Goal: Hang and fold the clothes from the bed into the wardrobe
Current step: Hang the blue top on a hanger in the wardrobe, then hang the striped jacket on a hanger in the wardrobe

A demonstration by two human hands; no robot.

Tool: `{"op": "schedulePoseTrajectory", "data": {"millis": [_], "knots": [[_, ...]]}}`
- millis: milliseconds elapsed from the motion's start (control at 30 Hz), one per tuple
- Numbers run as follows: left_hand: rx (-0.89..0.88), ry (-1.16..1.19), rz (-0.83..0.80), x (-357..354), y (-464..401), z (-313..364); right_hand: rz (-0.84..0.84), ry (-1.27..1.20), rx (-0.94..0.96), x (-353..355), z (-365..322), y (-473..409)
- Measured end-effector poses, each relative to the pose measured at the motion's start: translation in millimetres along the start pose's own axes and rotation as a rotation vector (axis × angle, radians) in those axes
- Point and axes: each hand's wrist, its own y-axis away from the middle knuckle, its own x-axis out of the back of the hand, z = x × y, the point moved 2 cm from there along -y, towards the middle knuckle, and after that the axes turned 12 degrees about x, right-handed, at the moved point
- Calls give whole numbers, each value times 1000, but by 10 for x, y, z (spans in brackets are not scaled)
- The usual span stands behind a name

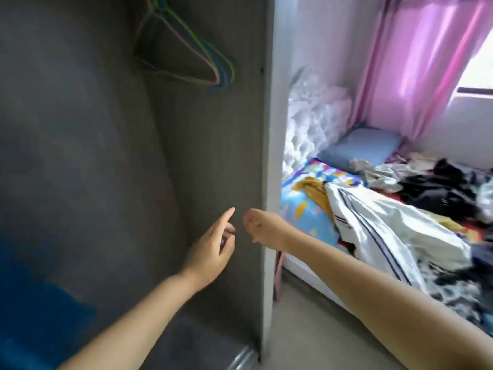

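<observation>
Two bare forearms are being shown, no sleeves being worn to the elbows. The left hand (pixel 213 243) and right hand (pixel 262 228) are being left ungloved.

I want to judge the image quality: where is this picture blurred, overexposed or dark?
Head view: motion blur smears the clothes on the bed; the window is blown out white; the wardrobe interior is dim, its hangers soft.

Daylight through window (pixel 477 73) glares upper right; wardrobe (pixel 93 156) interior dim; motion blur, edges warped.
</observation>
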Motion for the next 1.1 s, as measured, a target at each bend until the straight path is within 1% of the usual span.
{"op": "schedulePoseTrajectory", "data": {"millis": [67, 167, 267, 367, 467, 633, 767, 867, 967, 1100], "knots": [[-74, -25, -142, -451, -44, 146, 81, -7, -84, 162, 452, 382], [-144, -83, -323, -1162, -162, 486, 248, 46, -282, 506, 1221, 1099], [-188, -31, -447, -1863, -229, 906, 311, 91, -479, 790, 1919, 1922], [-215, -30, -562, -2618, -288, 1359, 314, 113, -624, 1018, 2509, 2757], [-179, -16, -628, -3306, -310, 1787, 296, 123, -758, 1207, 2969, 3457], [-119, -38, -711, -4290, -230, 2353, 247, 137, -886, 1532, 3574, 4330], [-55, -66, -782, -4739, -223, 2539, 229, 134, -929, 1681, 3885, 4631], [-12, -82, -786, -4940, -355, 2559, 200, 138, -932, 1755, 4101, 4647], [23, -87, -774, -5086, -544, 2539, 159, 159, -936, 1821, 4323, 4543], [81, -77, -751, -5238, -904, 2307, 81, 166, -898, 1897, 4686, 4137]]}}
